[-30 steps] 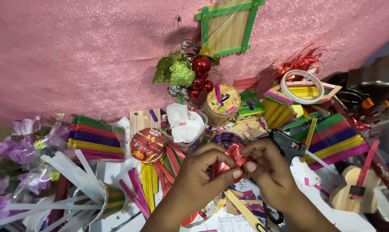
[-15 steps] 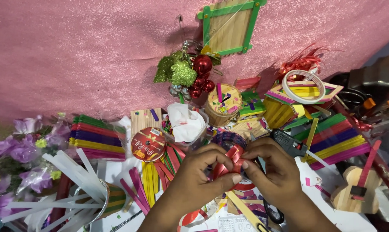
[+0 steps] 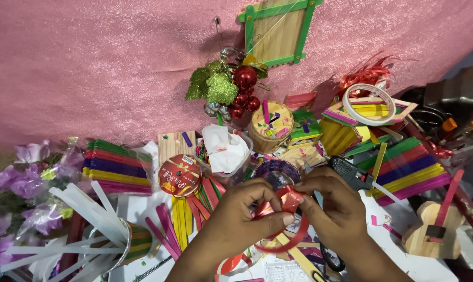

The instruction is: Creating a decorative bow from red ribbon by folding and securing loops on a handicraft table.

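My left hand (image 3: pixel 236 219) and my right hand (image 3: pixel 333 209) meet low in the middle of the view, both pinching a shiny red ribbon (image 3: pixel 283 203). The ribbon is folded into small loops between my fingertips, and a longer strand curves down below them. My left thumb and forefinger press the fold from the left; my right fingers hold it from the right. A red ribbon spool (image 3: pixel 180 175) lies just left of my left hand, and a black glue gun (image 3: pixel 351 171) lies just behind my right hand.
Stacks of coloured craft sticks (image 3: pixel 116 166) lie left and right (image 3: pixel 409 167). White glue sticks in a cup (image 3: pixel 87 219), purple flowers (image 3: pixel 22 183), a tape roll (image 3: pixel 370 104), a stick frame (image 3: pixel 278 31), red baubles (image 3: pixel 244 89) and a small wooden guitar (image 3: pixel 430 235) crowd the table against a pink cloth.
My hands have kept folding the red ribbon, shifting slightly, and the loop between my fingertips is tighter now. The camera has moved a little.
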